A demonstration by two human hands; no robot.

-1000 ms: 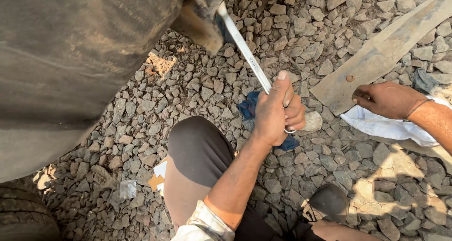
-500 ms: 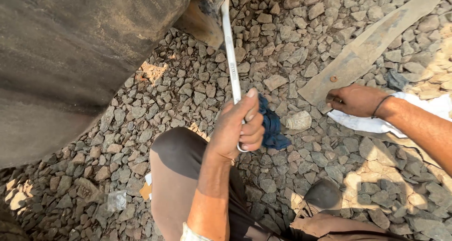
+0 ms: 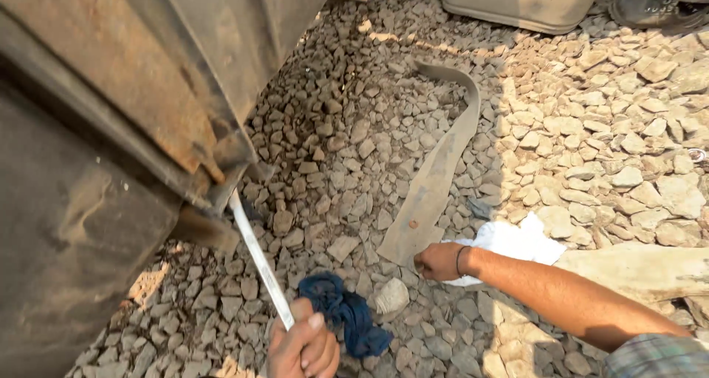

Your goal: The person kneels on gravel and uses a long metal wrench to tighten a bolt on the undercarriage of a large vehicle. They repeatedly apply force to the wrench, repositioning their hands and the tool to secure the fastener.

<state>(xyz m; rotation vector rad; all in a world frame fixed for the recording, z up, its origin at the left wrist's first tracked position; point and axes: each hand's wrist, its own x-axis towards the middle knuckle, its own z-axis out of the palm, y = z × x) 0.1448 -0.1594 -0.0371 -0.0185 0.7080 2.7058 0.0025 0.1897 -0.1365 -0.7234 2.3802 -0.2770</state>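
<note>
My left hand [image 3: 303, 345] at the bottom edge is closed around the near end of a long silvery metal bar [image 3: 258, 263]. The bar slants up to the left, and its far end goes under the rusty metal body [image 3: 148, 75] beside a big dark tyre [image 3: 59, 260]. A crumpled blue cloth [image 3: 347, 319] lies on the gravel just right of that hand. My right hand [image 3: 441, 261] rests as a fist on the stones, wrist over a white cloth [image 3: 517, 241], touching the near end of a flat grey strap [image 3: 443, 171].
Loose grey gravel covers the ground. A pale slab or plank [image 3: 642, 267] lies at the right under my forearm. A beige container [image 3: 524, 1] stands at the top, with another person's shoe [image 3: 650, 5] beside it.
The view has lifted away from my knee toward the vehicle. My left hand has slid toward the bottom edge with the bar, which now leans more to the left. My right hand stays by the white cloth.
</note>
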